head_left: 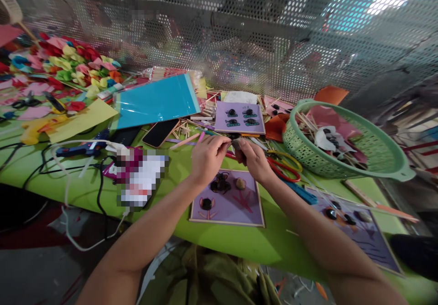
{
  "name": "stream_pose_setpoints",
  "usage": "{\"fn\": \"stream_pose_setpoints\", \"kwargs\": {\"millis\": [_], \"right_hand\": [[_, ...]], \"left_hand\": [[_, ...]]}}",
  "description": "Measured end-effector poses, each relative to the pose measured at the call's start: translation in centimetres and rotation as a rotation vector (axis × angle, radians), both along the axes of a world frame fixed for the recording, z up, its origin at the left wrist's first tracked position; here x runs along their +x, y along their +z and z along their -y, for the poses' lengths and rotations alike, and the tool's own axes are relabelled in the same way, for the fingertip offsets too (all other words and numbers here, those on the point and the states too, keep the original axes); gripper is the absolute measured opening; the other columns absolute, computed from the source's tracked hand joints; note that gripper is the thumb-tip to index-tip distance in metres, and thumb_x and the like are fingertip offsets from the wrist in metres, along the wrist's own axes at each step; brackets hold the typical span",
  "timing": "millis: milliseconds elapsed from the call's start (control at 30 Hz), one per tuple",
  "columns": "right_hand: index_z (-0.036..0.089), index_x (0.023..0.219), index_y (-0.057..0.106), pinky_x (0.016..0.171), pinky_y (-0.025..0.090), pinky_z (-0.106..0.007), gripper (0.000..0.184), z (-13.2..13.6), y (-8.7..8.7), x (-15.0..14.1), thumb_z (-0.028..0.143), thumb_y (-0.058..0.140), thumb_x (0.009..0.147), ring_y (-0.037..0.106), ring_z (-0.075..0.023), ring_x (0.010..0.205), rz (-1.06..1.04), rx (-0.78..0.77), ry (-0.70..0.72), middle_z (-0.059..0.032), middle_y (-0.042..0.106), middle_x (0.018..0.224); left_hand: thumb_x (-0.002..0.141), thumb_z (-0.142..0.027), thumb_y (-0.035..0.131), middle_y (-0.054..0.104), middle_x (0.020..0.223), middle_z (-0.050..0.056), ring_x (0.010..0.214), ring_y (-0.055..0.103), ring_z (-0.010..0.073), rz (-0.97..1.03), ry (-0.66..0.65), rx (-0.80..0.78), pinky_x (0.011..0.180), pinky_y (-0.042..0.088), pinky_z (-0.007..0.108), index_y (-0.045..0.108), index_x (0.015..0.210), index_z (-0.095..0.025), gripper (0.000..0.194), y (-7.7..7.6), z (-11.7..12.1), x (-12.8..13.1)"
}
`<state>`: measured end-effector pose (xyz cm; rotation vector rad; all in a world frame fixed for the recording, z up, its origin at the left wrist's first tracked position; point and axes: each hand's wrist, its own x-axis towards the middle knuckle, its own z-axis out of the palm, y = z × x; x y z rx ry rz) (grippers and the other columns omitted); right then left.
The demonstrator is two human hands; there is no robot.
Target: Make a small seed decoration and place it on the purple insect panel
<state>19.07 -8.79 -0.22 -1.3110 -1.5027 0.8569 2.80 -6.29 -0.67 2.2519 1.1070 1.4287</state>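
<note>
Both hands meet above the far edge of a purple picture board (232, 214), which has a pale wooden border. My right hand (255, 159) is closed on a small grey stone (236, 144) between thumb and fingers. My left hand (209, 157) is pinched beside it, its fingertips close to the stone; what they hold, if anything, is hidden. On the board are a black stone (206, 204) with petal-like pieces, a dark spider-like figure (221, 183), a tan stone (240, 184) and pink strips (243, 201) laid like a branching stem.
A green basket (383, 163) stands right, near red-handled scissors (285, 173) and another purple board (362, 236). Behind lie a purple card with dark stones (239, 116) and a blue folder (157, 100). Left are phones, a glue gun (82, 149), cables and crumpled coloured paper (78, 63).
</note>
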Motion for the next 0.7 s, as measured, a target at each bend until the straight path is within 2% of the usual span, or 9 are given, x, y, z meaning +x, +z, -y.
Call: {"fn": "stream_pose_setpoints", "kwargs": {"millis": [233,467,700], "right_hand": [[0.024,0.054,0.048,0.057,0.032,-0.032,0.073,0.02,0.08,0.04,0.085,0.037,0.092,0.041,-0.0138,0.051,0.052,0.018,-0.003,0.0011,0.047,0.051],[0.025,0.055,0.046,0.057,0.031,-0.032,0.072,0.22,0.33,-0.07,0.085,0.033,0.093,0.042,-0.0144,0.052,0.126,0.036,-0.013,0.0009,0.048,0.051],[0.025,0.056,0.045,0.058,0.031,-0.032,0.072,0.38,0.81,-0.44,0.087,0.032,0.091,0.044,-0.0149,0.051,0.177,0.05,-0.019,0.0006,0.049,0.05]], "left_hand": [[0.098,-0.022,0.063,0.079,0.09,0.004,0.085,0.071,0.0196,-0.101,0.066,0.173,0.093,0.051,0.036,0.073,0.097,-0.022,0.01,-0.25,-0.18,-0.12],[0.1,-0.018,0.057,0.077,0.082,0.002,0.081,0.069,0.0195,-0.302,0.156,0.356,0.078,0.049,0.033,0.071,0.095,-0.021,0.014,0.02,0.24,-0.23],[0.099,-0.015,0.055,0.068,0.075,0.004,0.08,0.065,0.0213,-0.346,0.174,0.35,0.079,0.045,0.034,0.064,0.088,-0.019,0.015,0.23,0.44,0.03]]}}
